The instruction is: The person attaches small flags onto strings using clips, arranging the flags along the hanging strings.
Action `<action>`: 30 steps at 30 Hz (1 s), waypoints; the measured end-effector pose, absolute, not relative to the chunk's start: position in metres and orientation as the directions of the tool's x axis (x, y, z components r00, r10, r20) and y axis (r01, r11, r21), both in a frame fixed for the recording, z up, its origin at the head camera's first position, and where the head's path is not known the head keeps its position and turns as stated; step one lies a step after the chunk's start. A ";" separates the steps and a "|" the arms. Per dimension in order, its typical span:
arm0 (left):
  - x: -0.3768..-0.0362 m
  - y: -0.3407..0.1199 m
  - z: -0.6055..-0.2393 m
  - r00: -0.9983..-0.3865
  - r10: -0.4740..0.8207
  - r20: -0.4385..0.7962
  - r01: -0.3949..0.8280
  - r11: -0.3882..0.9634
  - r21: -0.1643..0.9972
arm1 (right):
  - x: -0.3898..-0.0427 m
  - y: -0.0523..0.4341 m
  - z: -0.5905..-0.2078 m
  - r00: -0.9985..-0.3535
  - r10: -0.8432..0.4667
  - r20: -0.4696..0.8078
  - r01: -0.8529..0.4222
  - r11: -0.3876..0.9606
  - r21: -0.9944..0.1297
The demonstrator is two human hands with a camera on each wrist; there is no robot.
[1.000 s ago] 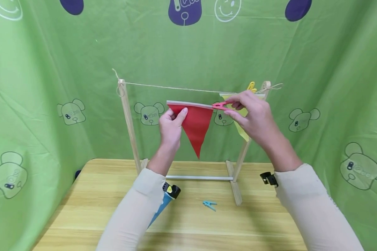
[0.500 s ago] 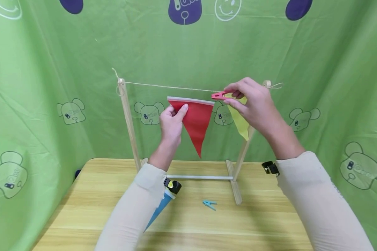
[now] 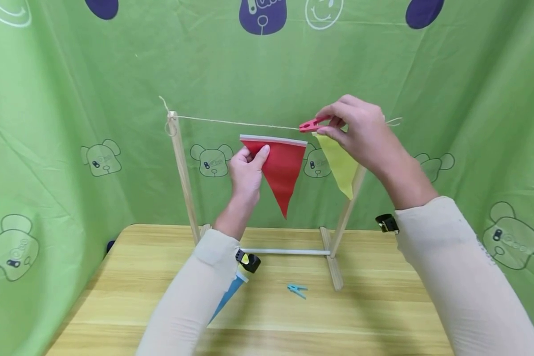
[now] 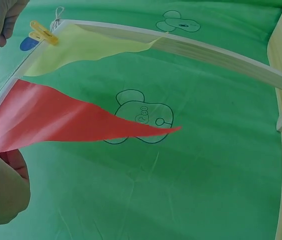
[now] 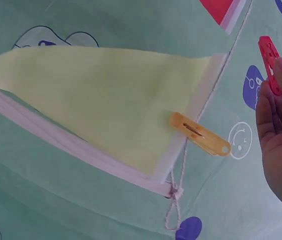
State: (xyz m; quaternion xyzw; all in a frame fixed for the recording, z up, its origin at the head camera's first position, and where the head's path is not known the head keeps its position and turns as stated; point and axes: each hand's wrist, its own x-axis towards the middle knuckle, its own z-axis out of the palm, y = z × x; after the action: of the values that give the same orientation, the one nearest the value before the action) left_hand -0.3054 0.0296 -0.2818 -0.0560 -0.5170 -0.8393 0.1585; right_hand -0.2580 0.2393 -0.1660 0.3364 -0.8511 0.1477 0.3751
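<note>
My left hand (image 3: 245, 173) pinches a red triangular pennant (image 3: 286, 165) near the left end of its white top strip, thumb in front. The pennant hangs point down, just below a thin string (image 3: 236, 122). A pink-red clothespin (image 3: 309, 125) is pinched in my right hand (image 3: 360, 131). In the right wrist view this clothespin (image 5: 269, 62) appears apart from the string and from the red pennant (image 5: 224, 12). Behind my right hand hangs a yellow pennant (image 3: 338, 160), fastened to the string by a yellow clothespin (image 5: 200, 134), which is hidden in the head view.
Wooden posts (image 3: 182, 178) hold the string at both ends, and a white bar (image 3: 285, 252) joins them low down. On the table (image 3: 111, 296) lie a light-blue clothespin (image 3: 297, 290) and a blue pennant (image 3: 227, 298), partly under my left sleeve. A green curtain (image 3: 267, 74) surrounds everything.
The pink-red clothespin, in my right hand, has risen from the red pennant's right corner to about string height. My left hand has lifted the red pennant slightly up and right.
</note>
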 end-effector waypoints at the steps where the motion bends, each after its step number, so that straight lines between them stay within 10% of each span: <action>1: -0.306 0.030 -0.282 -0.944 -0.208 0.256 0.322 -0.418 0.850 | -0.258 0.239 -0.164 -0.496 -0.466 0.733 -0.680 0.733 0.006; 30: -0.310 0.045 -0.276 -0.944 -0.204 0.259 0.325 -0.444 0.835 | -0.276 0.223 -0.135 -0.604 -0.561 0.565 -0.659 0.751 0.040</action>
State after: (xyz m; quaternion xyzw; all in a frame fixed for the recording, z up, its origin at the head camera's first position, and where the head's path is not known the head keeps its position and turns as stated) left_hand -0.3097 0.0445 -0.2765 -0.0600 -0.5035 -0.8477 0.1559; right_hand -0.2760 0.2232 -0.1355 0.3424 -0.8915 0.0864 0.2839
